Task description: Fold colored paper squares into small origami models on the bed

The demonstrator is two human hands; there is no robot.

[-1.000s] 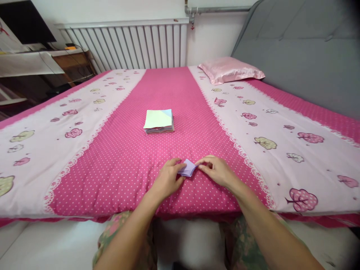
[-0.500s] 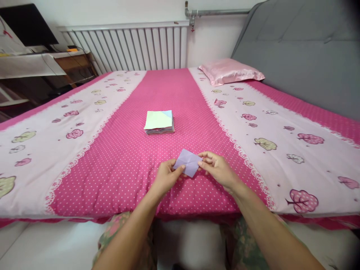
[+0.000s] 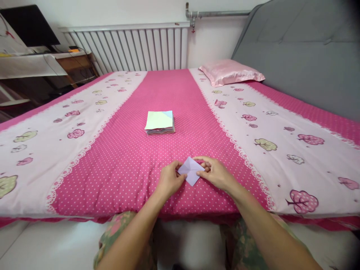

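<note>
A small purple sheet of origami paper [image 3: 191,170], creased and turned like a diamond, lies between my two hands near the front of the bed. My left hand [image 3: 171,179] pinches its left corner between thumb and fingers. At the right corner my right hand [image 3: 215,172] grips it, thumb on top and fingers around the edge behind. Beyond my hands a stack of square paper sheets [image 3: 159,120] rests on the bed, with a pale yellow-green sheet and a bit of blue on top.
The bed [image 3: 165,88] has a pink dotted cover with white printed bands. A pink pillow [image 3: 230,72] lies at the back right against a grey headboard [image 3: 303,56]. Behind stands a white radiator [image 3: 129,48]; a desk with a black monitor [image 3: 30,28] is at the left.
The purple paper has come slightly down and to the right, and now lies straighter as a diamond. Both hands still hold its side corners.
</note>
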